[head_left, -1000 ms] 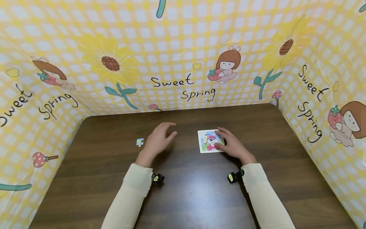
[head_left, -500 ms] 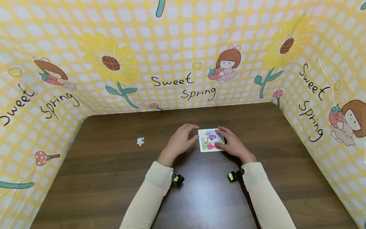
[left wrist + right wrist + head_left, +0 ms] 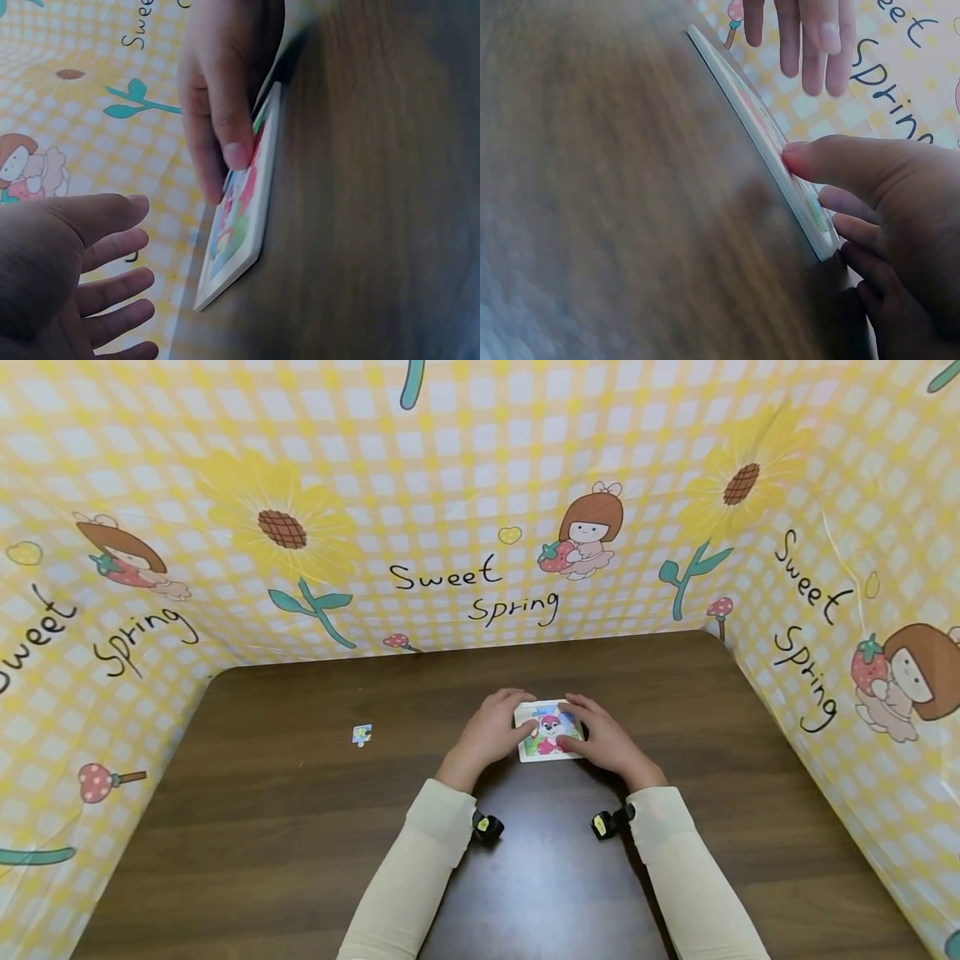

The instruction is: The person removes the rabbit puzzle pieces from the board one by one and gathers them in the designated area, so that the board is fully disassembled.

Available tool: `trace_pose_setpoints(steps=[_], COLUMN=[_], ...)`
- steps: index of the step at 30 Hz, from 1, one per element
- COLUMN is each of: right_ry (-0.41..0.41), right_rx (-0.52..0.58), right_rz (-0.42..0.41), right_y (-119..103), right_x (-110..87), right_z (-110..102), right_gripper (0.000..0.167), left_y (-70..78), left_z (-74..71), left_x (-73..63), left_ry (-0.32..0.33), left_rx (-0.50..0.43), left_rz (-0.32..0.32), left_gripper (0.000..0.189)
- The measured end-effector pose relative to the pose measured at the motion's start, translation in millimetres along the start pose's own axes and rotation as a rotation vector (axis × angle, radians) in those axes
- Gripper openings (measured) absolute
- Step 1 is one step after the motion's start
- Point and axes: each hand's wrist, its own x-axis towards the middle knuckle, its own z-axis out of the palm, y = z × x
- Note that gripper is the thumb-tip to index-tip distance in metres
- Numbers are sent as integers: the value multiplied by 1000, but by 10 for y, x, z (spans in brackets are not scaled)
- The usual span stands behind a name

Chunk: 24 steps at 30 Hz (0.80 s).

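Observation:
In the head view a small square jigsaw puzzle (image 3: 551, 753) with a white frame and a pink cartoon animal lies on the dark wooden table. My right hand (image 3: 611, 739) holds its right side, with the thumb on the picture and the other fingers around the edge. My left hand (image 3: 491, 731) hovers at the left edge, fingers spread and relaxed. From the left wrist, the left fingers (image 3: 116, 281) appear separated from the board. A loose jigsaw piece (image 3: 362, 734), blue with some yellow and green, lies well to the left.
A yellow checked cloth (image 3: 450, 510) printed with flowers and lettering hangs around the back and sides of the table (image 3: 262, 827). Each wrist wears a black camera; the left camera (image 3: 487, 827) and the right camera (image 3: 603, 824) sit close over the tabletop.
My left hand has moved right, from beside the loose piece to the puzzle's left edge. My right hand has stayed on the puzzle's right side. The loose piece lies where it was.

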Motion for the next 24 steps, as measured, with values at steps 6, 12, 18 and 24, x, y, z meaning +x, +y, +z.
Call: trace_pose_setpoints(steps=[6, 12, 18, 24], right_ry=[6, 1, 8, 11], right_rx=[-20, -4, -7, -3], right_rz=[-17, -14, -22, -19], right_y=[-3, -26, -22, 0], right_x=[9, -20, -20, -10], right_z=[7, -3, 5, 19], right_gripper=[65, 64, 64, 63], left_y=[29, 51, 27, 1], left_z=[85, 195, 291, 331], left_x=[81, 133, 148, 136], left_ry=[-11, -48, -47, -27], left_rx=[-33, -50, -36, -10], left_rz=[2, -20, -31, -20], left_gripper=[47, 57, 61, 60])
